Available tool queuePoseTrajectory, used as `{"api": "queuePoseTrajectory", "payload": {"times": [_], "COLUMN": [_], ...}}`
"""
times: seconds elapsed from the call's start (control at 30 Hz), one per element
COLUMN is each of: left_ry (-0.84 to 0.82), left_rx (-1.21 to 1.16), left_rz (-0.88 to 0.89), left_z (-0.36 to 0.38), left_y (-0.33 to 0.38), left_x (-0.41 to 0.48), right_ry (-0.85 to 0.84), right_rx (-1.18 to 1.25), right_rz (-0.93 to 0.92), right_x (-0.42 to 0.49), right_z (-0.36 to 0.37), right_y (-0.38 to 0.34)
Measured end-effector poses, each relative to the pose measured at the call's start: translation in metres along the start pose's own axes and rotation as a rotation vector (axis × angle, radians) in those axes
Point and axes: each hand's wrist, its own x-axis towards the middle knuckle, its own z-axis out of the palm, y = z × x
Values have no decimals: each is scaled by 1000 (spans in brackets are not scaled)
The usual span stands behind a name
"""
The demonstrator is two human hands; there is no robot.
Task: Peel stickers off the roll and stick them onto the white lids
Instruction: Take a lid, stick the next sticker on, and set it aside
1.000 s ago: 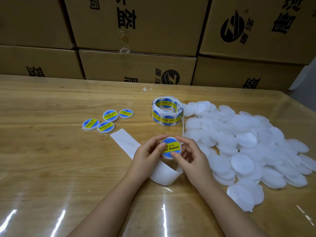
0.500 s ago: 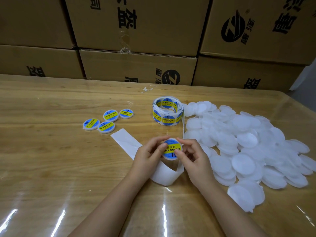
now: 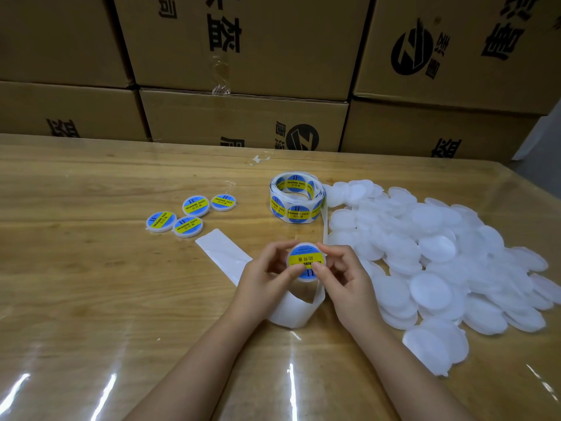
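While both hands, left hand (image 3: 267, 273) and right hand (image 3: 346, 278), are pinching a stickered lid (image 3: 306, 261) above the counter (image 3: 91, 284), the sticker roll (image 3: 297, 198) is sitting just beyond, left of the pile of white lids (image 3: 440, 256).

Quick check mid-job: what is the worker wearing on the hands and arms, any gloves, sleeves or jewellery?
Nothing worn shows. The left hand and right hand are bare, with no gloves, finger cots or rings. The left forearm and right forearm are uncovered down to the picture's bottom edge: no sleeves, watch, bracelet or wrist strap in view. Beyond that the arms are out of frame.
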Motion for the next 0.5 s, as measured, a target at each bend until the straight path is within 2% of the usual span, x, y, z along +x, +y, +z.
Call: {"api": "queuePoseTrajectory", "payload": {"times": [0.33,0.5], "left_ry": [1,1], "left_rx": [-20,57], "left_rz": [-23,38], "left_z": [0,-1], "left_y": [2,-1], "left_x": [-1,-1], "right_ry": [34,36], "right_rx": [79,63], "right_rz": [59,69], "right_x": [-1,0], "right_z": [1,0], "right_y": [-2,-1]}}
